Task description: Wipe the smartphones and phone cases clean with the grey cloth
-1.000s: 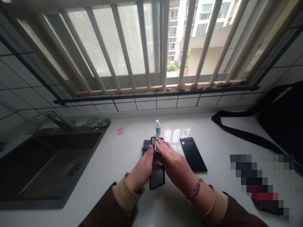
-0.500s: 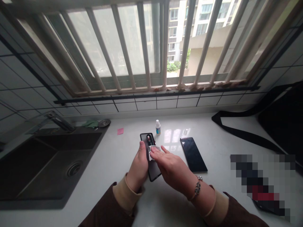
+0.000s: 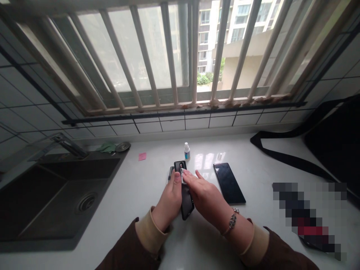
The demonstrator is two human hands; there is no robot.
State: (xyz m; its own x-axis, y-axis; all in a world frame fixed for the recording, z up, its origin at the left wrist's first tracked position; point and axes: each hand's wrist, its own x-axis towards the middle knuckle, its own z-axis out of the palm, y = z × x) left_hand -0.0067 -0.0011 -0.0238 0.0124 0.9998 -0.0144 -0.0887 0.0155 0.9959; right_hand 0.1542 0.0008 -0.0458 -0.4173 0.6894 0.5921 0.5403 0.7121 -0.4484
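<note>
My left hand [image 3: 168,200] is wrapped round a smoky translucent phone case [image 3: 186,197] with a black rim and a camera cutout at its far end. The case is held tilted over the counter. Pinned under the fingertips of my right hand [image 3: 204,191] is a small white wipe [image 3: 183,176], pressed on the case near the cutout. Behind my left hand, part of a flat dark item with a pale edge [image 3: 170,173] shows; most of it is hidden. Just beyond the case stands a small white bottle [image 3: 187,153] with a blue label.
To the right lies a black phone [image 3: 229,183], with a small white cap [image 3: 220,156] beyond it. A pink note [image 3: 142,156] lies left of the bottle. The dark sink [image 3: 67,165] is at left. A black strap [image 3: 281,153] and a blurred-out patch [image 3: 309,221] are at right.
The case has tilted and shifted slightly right, uncovering the pale-edged item at its left. My right hand and the wipe have moved a little towards the cutout.
</note>
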